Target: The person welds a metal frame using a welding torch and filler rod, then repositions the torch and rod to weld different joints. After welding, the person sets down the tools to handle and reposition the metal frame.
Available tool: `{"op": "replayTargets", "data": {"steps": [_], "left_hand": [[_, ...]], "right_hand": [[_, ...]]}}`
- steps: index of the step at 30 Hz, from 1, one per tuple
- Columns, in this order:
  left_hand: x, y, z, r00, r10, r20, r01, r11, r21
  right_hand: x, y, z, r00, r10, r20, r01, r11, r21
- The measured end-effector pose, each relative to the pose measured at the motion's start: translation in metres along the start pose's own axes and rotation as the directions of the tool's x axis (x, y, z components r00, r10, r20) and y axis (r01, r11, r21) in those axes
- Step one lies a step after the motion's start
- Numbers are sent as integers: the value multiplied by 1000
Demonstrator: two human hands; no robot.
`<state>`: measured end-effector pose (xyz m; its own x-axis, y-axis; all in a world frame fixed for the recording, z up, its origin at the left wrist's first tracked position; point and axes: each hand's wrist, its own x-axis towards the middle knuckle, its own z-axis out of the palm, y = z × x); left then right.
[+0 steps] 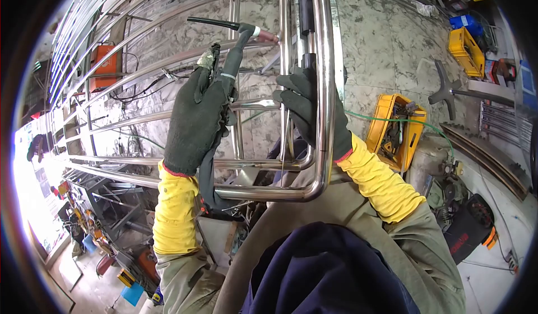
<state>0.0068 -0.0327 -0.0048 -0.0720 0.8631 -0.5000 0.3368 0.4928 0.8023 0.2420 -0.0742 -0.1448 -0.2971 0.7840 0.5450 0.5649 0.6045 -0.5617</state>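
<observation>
The welding torch [240, 44] sits up against the steel frame [324, 34], its pink tip close to an upright bar near the top of the view. The left hand [196, 118] (dark glove, yellow sleeve below) is wrapped tight round the torch's handle, with the hose trailing down past the wrist. Just beside it the right hand [305, 104], gloved the same, is closed round the frame's thick outer tube. The frame's shiny rails curve away to the left over a marbled floor. Off to the right a yellow crate [380, 118] of tools lies on the floor, and a green hose [358, 115] passes over it. A second crate [465, 50] stands farther off.
</observation>
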Motion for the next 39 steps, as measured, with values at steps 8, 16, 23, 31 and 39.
{"op": "replayTargets", "data": {"steps": [8,16,23,31,39], "left_hand": [[5,-11,-5,998,40,47,-44,995,86],[1,-9,1,994,109,23,-111,981,162],[4,-20,4,952,304,44,-304,913,271],[11,-24,-4,973,227,43,-230,934,272],[5,-15,-3,990,133,49,-140,967,213]], "right_hand": [[6,0,-3,998,-57,8,58,997,-53],[5,-1,-3,999,-50,3,50,998,-45],[5,1,4,995,-10,-95,18,996,88],[2,-1,2,998,55,22,-57,995,78],[5,-4,-1,1000,-1,-2,1,1000,-22]]}}
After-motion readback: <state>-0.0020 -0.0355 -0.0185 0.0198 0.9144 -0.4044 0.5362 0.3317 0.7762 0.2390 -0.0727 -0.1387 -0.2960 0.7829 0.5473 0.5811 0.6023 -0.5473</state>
